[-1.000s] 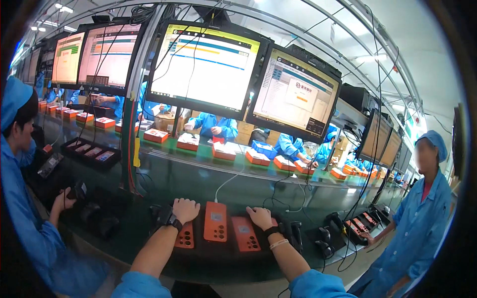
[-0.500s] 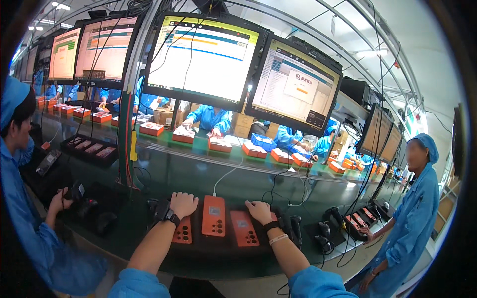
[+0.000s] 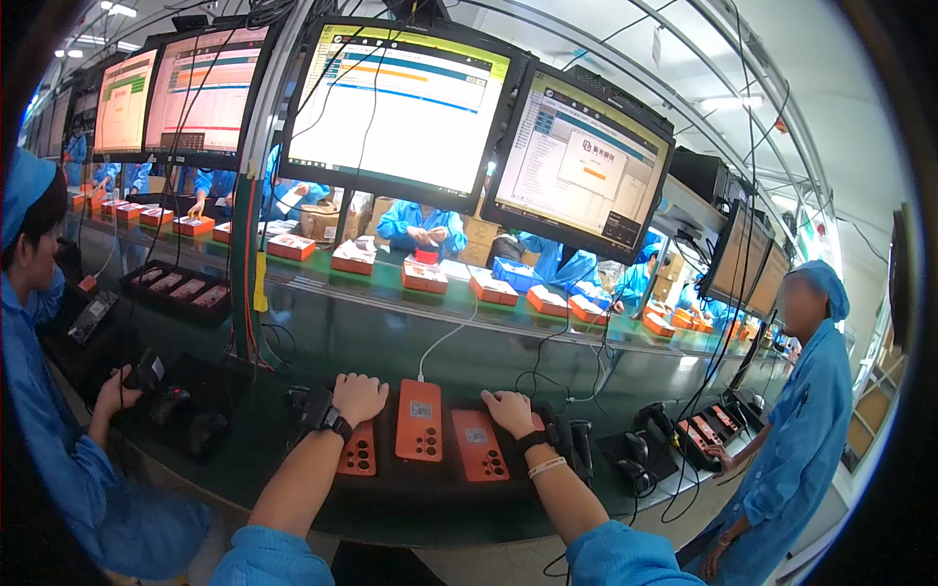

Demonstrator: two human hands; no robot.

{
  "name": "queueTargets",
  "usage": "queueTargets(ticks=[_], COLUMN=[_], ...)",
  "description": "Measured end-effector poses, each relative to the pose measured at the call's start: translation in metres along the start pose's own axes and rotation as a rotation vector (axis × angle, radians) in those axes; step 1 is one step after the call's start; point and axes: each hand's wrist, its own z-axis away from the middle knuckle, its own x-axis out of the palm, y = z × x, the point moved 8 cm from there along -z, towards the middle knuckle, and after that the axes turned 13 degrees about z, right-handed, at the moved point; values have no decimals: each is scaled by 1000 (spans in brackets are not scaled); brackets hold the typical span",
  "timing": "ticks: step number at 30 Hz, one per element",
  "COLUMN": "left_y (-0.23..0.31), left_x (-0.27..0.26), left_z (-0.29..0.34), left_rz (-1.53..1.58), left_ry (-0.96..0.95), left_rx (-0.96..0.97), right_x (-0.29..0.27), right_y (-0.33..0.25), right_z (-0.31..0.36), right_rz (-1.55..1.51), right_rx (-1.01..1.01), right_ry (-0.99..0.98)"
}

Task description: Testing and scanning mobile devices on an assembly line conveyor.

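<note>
Several orange-red phones lie back side up on a black tray in front of me. The left phone (image 3: 359, 455) lies partly under my left hand (image 3: 360, 398). The middle phone (image 3: 419, 420) has a white cable at its far end. The right phone (image 3: 480, 446) lies beside my right hand (image 3: 511, 413), and a sliver of another phone (image 3: 537, 422) shows past that hand. Both hands are closed, fingers bent down over the far edge of the black tray (image 3: 410, 498); the fingertips are hidden. A black device sits by my left wrist.
Monitors (image 3: 401, 107) hang above the green bench (image 3: 322, 337). Handheld scanners (image 3: 640, 451) and cables lie to the right. A person at the left holds a dark device (image 3: 151, 371); another person (image 3: 816, 391) stands at the right. Orange boxes (image 3: 425, 278) line the far conveyor.
My hands and the phones stay put. Boxes on the far conveyor have shifted slightly left, and workers' hands there have moved. The person at the right leans a little left.
</note>
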Motion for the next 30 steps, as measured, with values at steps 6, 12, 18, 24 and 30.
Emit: queueTargets(ticks=[6,12,18,24,30], left_y=[-1,-2,-3,-1,1], left_x=[-1,1,1,-1,-4], left_z=[1,0,0,1,2], left_rz=[-1,1,2,5,-5], left_ry=[-5,0,25,21,9], left_rx=[-3,0,5,6,1], right_x=[1,1,0,-4,-4], right_y=[-3,-2,-3,-5,-3], right_z=[0,-1,0,2,1], right_rz=[11,16,9,22,21], right_rx=[-13,-11,-11,-3,-2], right_ry=[-7,-4,-5,19,41])
